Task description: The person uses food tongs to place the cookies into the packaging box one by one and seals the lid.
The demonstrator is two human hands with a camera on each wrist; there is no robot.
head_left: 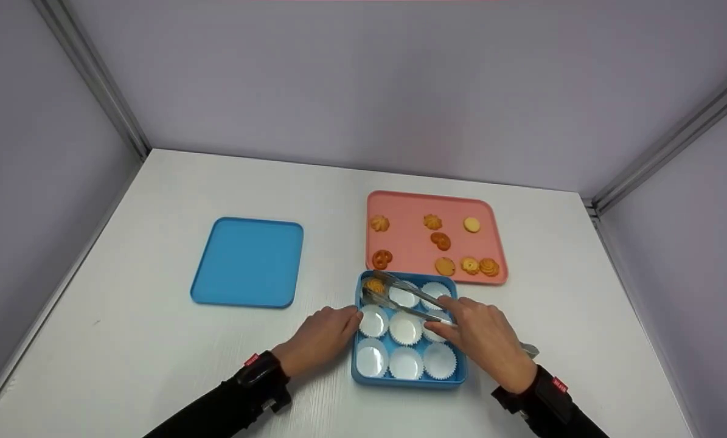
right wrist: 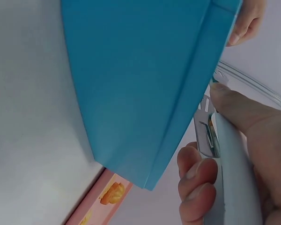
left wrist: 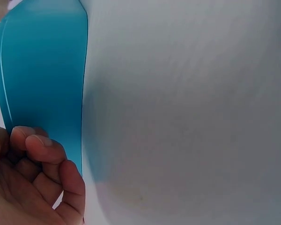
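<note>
A blue box holds rows of white paper cups, and a round swirled cookie sits in its back-left cup. My right hand grips metal tongs with a pale handle. The tongs reach across the box, their tips apart on either side of that cookie; whether they touch it I cannot tell. At the box's left side my left hand holds the rim and wall, its fingers curled against the blue wall. The other cups that show, such as the middle one, have nothing in them.
Behind the box, touching or nearly touching it, lies a pink tray with several cookies, including a pretzel-shaped one and a round flat one. A flat blue lid or tray lies to the left. Grey walls enclose the white table.
</note>
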